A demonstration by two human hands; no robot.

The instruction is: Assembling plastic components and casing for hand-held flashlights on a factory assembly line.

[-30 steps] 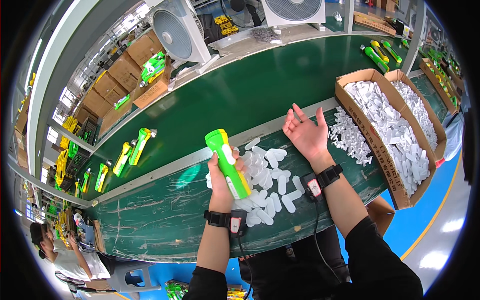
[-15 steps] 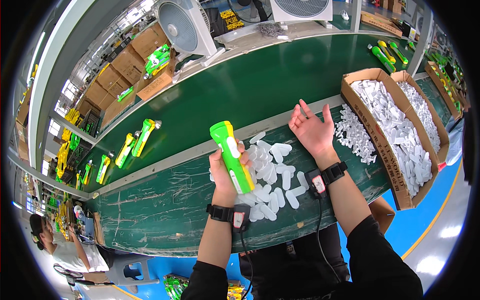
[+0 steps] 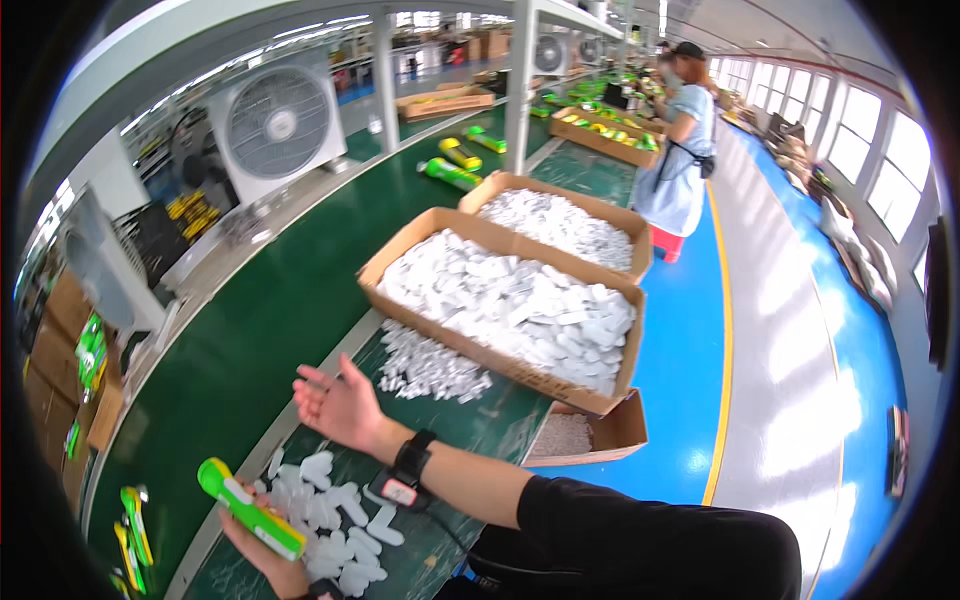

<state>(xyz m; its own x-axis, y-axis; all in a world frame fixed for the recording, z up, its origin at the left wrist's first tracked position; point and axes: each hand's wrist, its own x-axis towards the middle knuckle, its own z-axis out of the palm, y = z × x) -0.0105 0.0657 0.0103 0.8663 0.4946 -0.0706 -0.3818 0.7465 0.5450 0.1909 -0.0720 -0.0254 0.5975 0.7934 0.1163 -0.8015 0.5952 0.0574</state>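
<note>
My left hand (image 3: 250, 545), at the lower left, is wrapped round a green and yellow flashlight (image 3: 252, 508) held tilted above the bench. Nothing is in my right hand (image 3: 345, 408); its fingers are apart and the palm is turned up. Beneath and between the hands lies a loose pile of flat white oval pieces (image 3: 345, 530), partly hidden by the left hand and flashlight. Past my right hand, a heap of smaller whitish pieces (image 3: 425, 365) rests against a long cardboard box (image 3: 490, 358) full of white pieces.
A second cardboard box (image 3: 640, 250) of small white pieces stands behind the first. Below the bench edge is another box (image 3: 625, 432). Several flashlights (image 3: 450, 173) lie on the green surface (image 3: 235, 350). A fan (image 3: 280, 120) stands beyond; a person (image 3: 683, 150) works farther along.
The view has swung to the right, so the boxes now sit mid-picture and my hands at lower left. My left hand still grips the flashlight; my right stays open.
</note>
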